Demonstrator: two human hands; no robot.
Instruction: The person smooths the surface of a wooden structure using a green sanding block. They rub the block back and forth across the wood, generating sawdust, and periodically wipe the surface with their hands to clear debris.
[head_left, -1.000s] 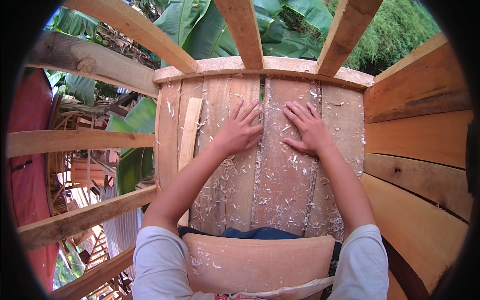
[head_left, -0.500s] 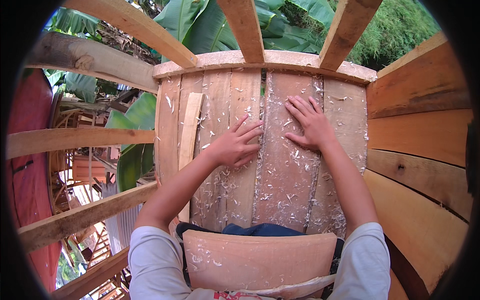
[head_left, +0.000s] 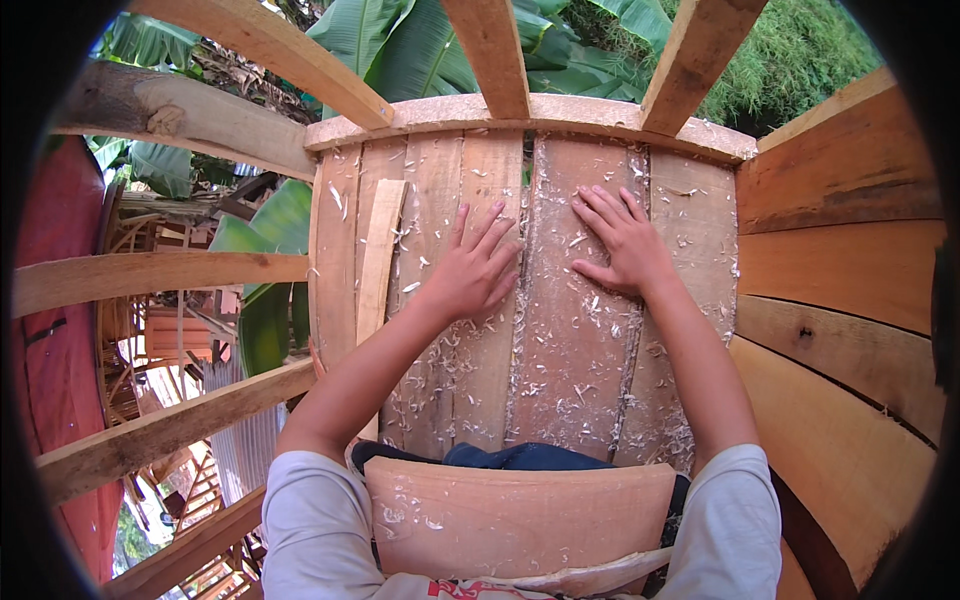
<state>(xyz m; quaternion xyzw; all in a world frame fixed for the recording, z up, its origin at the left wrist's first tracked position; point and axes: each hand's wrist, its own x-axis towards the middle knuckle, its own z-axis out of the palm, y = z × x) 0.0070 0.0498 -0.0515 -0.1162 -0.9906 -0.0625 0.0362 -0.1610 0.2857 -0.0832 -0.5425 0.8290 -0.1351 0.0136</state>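
Note:
My left hand (head_left: 477,268) rests with fingers spread on the plank floor (head_left: 578,350), just left of a narrow gap between boards. To the right of that gap, my right hand (head_left: 622,245) lies palm down, its fingers apart and thumb pointing left. Neither hand holds anything. Pale curled wood shavings (head_left: 590,385) are scattered over the boards around both hands. A loose narrow wooden strip (head_left: 380,255) lies lengthwise left of my left hand. Close to my body, a wide smooth board (head_left: 520,515) with a few shavings on it sits across my lap.
A wooden crossbeam (head_left: 440,112) edges the far side, with upright posts (head_left: 487,55) rising from it. Stacked planks (head_left: 835,265) form a wall on the right. Open rails (head_left: 160,280) run along the left. Banana leaves (head_left: 400,50) and a red sheet (head_left: 62,350) show outside.
My left hand has turned and flattened, its fingers now pointing more toward the far side. The right hand has stayed almost in place.

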